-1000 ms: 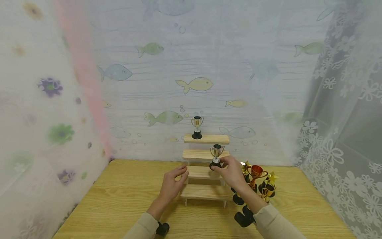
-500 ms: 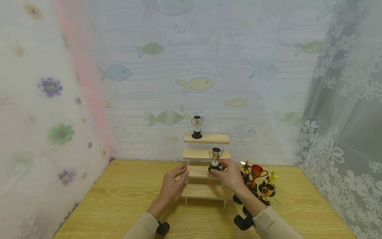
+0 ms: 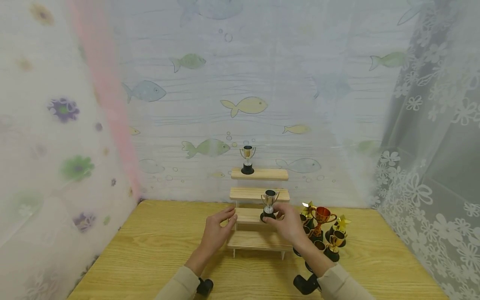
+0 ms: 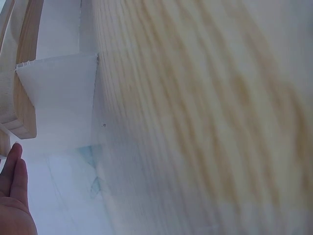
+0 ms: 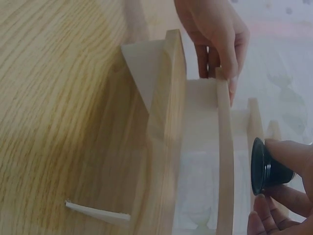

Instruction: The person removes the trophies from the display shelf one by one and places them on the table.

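Note:
A small silver trophy cup on a black base stands upright in my right hand, whose thumb and fingers pinch the base. The cup is in front of the second-lowest step of a pale wooden stepped stand. In the right wrist view the base's underside shows, apart from the planks. My left hand is at the stand's left end, fingers fairly straight, fingertips at a step's end. The left wrist view shows its fingers beside the planks. A gold trophy cup stands on the top step's left.
Right of the stand several trophies crowd together, among them a red cup, a gold cup and a gold star trophy; my right forearm partly hides them. Fish-printed curtain hangs behind the wooden table.
My right hand has lowered the silver trophy cup, shifting it slightly left, from the second-highest step's height to the step below. My left hand stays in place.

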`<state>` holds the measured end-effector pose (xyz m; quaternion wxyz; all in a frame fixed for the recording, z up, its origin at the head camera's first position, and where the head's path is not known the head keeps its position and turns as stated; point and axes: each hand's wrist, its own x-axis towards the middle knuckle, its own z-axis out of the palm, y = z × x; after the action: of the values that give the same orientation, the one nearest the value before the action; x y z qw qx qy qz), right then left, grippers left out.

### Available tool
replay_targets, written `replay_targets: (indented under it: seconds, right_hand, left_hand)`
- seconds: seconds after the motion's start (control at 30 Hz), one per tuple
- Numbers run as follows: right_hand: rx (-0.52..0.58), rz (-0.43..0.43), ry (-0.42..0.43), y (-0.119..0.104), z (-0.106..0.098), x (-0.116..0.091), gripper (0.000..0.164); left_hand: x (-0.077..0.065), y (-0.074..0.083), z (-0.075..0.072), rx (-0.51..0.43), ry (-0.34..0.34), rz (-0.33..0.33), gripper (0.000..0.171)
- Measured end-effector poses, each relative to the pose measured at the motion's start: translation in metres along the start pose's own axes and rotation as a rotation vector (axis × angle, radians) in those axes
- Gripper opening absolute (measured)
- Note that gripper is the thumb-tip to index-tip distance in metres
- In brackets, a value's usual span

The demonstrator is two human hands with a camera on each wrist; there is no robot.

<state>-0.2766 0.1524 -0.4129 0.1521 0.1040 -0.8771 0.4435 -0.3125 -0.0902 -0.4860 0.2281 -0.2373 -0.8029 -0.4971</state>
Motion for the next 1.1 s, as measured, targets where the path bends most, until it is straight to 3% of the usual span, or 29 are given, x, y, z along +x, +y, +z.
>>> replay_targets:
  seconds: [0.53, 1.1]
  right_hand:
    - [0.031, 0.042, -0.017, -0.001, 0.007, -0.011, 0.032]
    - [0.052, 0.042, -0.035, -0.005, 0.015, -0.02, 0.027]
  left_hand:
    - [0.0, -0.001, 0.0, 0.009, 0.002, -0.008, 0.031]
    - [0.0, 0.0, 0.001, 0.005, -0.002, -0.045, 0.032]
